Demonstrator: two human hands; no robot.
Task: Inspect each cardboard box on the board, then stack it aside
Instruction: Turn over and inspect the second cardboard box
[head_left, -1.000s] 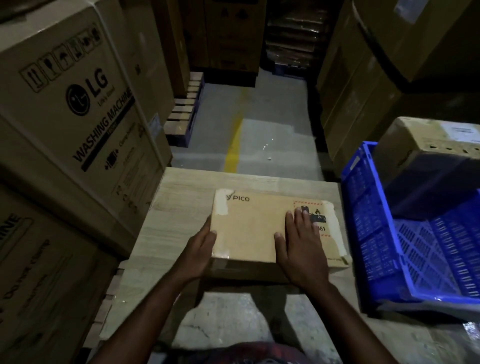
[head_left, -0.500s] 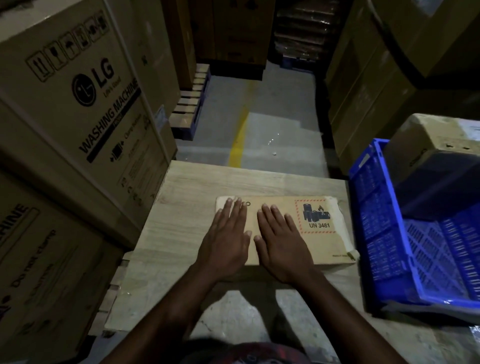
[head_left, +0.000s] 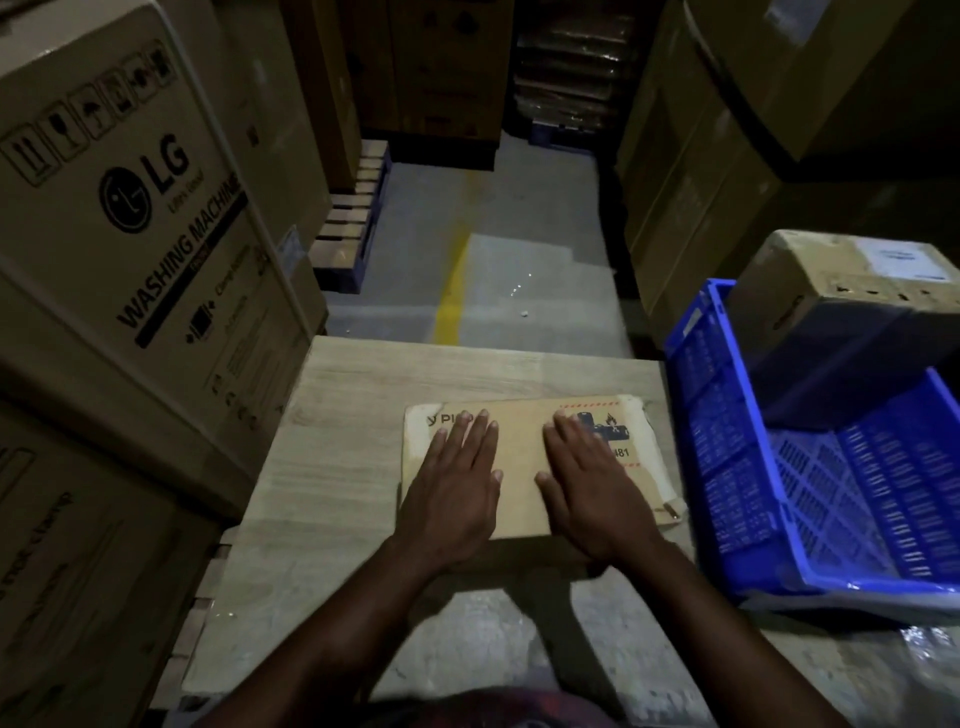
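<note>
Now left hand (head_left: 451, 488) and right hand (head_left: 592, 493) press flat on cardboard box (head_left: 519, 467); each grip open

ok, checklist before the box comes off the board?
1. Hands on the cardboard box: left hand and right hand lie flat on its top. Ok.
2. Lifting grip: fingers straight, none curled round an edge. Not ok.
3. Box flat on the board. Ok.
4. Reading the hazard label: the right hand covers part of it. Not ok.
5. Box's near right corner: looks frayed. Not ok.
6. Stack spot: blue crate to the right, another box at its far end; intended spot cannot tell.
</note>
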